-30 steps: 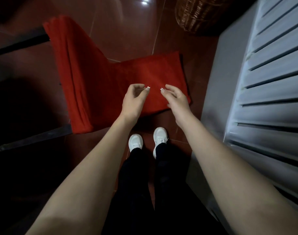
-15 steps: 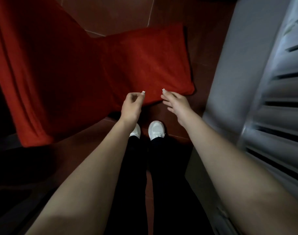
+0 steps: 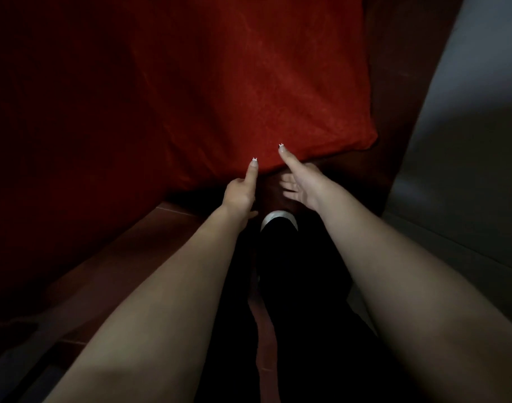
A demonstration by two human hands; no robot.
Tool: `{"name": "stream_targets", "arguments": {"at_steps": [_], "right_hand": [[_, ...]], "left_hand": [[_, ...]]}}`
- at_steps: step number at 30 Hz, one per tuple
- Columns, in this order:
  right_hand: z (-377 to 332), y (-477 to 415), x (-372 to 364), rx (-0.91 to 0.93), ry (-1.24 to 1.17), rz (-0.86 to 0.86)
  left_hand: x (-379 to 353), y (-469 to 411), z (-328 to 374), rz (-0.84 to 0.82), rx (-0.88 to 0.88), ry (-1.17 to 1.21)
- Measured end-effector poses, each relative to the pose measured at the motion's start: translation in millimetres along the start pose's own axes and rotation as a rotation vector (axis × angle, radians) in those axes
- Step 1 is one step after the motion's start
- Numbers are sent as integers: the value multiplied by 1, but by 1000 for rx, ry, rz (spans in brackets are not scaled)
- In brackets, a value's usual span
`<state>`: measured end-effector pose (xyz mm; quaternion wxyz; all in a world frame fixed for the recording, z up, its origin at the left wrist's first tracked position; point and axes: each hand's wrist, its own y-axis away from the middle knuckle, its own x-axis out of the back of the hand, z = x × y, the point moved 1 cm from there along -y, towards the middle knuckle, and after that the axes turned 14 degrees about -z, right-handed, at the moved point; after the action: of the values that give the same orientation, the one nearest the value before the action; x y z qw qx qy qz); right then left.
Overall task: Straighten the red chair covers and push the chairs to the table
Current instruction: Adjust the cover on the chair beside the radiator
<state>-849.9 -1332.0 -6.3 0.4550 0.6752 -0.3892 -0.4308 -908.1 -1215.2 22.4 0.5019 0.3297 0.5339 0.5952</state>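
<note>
Across the top and left of the frame we've got the red chair cover filling pretty much everything. It's kinda dark over on the left side, and its near corner sits right of centre. Both our arms reach up from the bottom toward that near edge. Our left hand has one finger poking straight out, tip touching the cover's edge just about mid-frame. The rest of its fingers are tucked out of sight, so we honestly can't tell if it's gripping or not. Our right hand, just beside it, has one finger laid straight on the edge too. Its other fingers hang loose and spread below the fabric, not holding anything we can see. Below the hands, one white shoe peeks out past black trousers on a reddish tiled floor. Down the right side runs a grey panel.
</note>
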Motion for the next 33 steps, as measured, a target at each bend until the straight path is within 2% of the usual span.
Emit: {"name": "stream_targets", "arguments": {"at_steps": [5, 10, 17, 21, 26, 29, 33], "right_hand": [[11, -52, 13, -40, -56, 30], [30, -92, 18, -1, -135, 62], [33, -125, 28, 130, -360, 92], [33, -136, 33, 195, -460, 123], [36, -142, 29, 325, -667, 118], [38, -143, 31, 340, -674, 118], [35, -139, 30, 274, -583, 205]], "left_hand": [[18, -57, -20, 76, 133, 103], [28, -101, -32, 35, 160, 204], [12, -133, -34, -107, 68, 503], [0, -147, -30, -80, -51, 708], [-16, -155, -30, -20, -123, 839], [-26, -157, -29, -33, -157, 885], [-27, -153, -25, 35, -146, 920]]}}
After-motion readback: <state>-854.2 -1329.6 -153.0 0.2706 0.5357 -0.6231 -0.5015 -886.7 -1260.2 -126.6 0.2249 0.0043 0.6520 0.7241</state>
